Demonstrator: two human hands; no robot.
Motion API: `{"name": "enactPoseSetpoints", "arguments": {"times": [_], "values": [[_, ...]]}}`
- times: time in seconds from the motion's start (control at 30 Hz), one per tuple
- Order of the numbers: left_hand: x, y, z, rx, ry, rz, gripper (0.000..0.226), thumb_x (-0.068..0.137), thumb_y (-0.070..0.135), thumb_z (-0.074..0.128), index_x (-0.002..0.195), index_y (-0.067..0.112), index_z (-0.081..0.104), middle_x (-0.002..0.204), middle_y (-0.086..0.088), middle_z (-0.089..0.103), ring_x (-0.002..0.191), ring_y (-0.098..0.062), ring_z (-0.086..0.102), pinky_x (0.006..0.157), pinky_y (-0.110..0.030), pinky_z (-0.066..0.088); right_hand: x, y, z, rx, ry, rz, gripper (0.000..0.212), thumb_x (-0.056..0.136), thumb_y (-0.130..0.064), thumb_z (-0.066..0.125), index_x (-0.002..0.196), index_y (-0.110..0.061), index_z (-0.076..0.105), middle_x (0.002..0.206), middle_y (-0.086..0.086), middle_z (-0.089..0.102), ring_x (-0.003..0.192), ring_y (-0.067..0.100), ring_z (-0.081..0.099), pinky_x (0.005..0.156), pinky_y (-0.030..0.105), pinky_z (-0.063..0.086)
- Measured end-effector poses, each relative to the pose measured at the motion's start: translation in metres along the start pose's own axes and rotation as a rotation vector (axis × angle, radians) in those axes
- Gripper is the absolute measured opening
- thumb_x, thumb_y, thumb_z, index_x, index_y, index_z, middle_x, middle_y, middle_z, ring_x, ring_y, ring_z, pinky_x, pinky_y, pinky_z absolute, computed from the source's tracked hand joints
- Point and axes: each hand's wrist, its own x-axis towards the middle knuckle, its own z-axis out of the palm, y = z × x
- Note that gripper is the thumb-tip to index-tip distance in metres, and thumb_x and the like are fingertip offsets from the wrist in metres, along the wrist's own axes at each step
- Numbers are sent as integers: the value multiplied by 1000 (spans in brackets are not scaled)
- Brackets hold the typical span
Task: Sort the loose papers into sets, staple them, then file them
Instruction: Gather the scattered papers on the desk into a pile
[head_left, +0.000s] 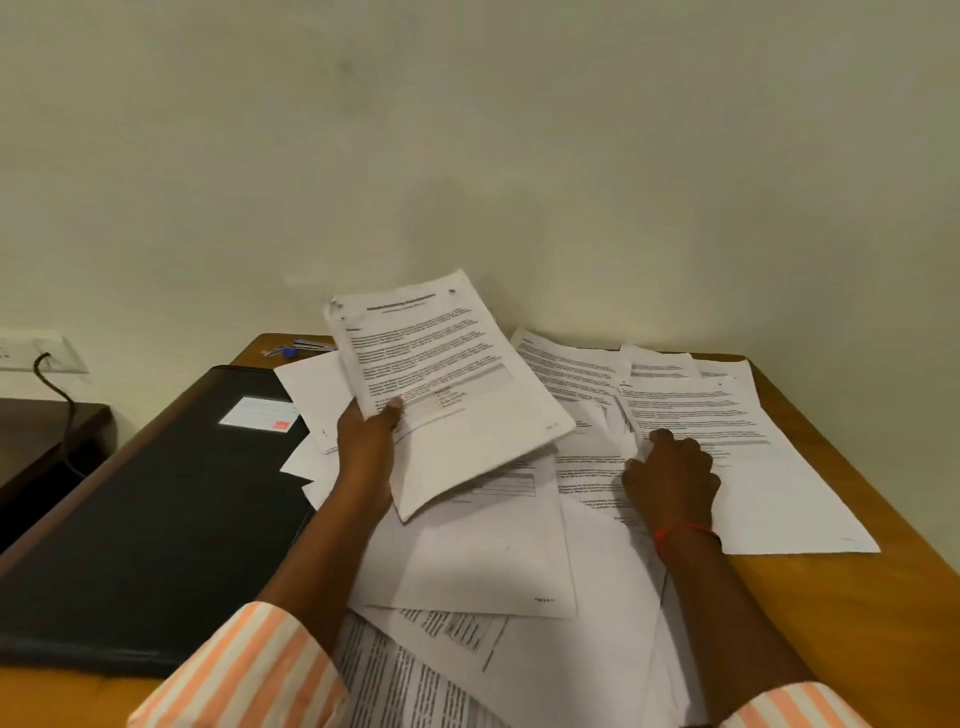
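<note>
Slippage threatens: your left hand pinches the stack by one edge, so it may fan; your right hand curls on a sheet, grip unclear.

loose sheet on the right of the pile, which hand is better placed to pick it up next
Right. The right hand rests on that loose sheet, pinching its edge; the left hand holds a raised stack.

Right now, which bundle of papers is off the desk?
The titled stack that the left hand grips by its left edge, tilted up above the pile; the other sheets lie on the desk.
</note>
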Motion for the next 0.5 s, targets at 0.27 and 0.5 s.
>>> {"name": "enactPoseSetpoints", "arguments": {"times": [0.27,0.5], "values": [[8,7,-12,-503,83,-279,26,102,14,58,126,19,62,109,-5,74,85,-17,76,67,-32,63,0,-4,-1,29,3,-12,40,91,-22,65,127,-8,55,127,20,53,124,39,45,103,48,35],[10,5,-18,-798,-12,-339,41,106,19,49,145,6,50,124,-12,65,68,-10,75,45,-13,52,-14,-26,10,156,-15,-174,36,91,-22,68,126,-13,62,126,15,56,126,35,45,103,46,31]]}}
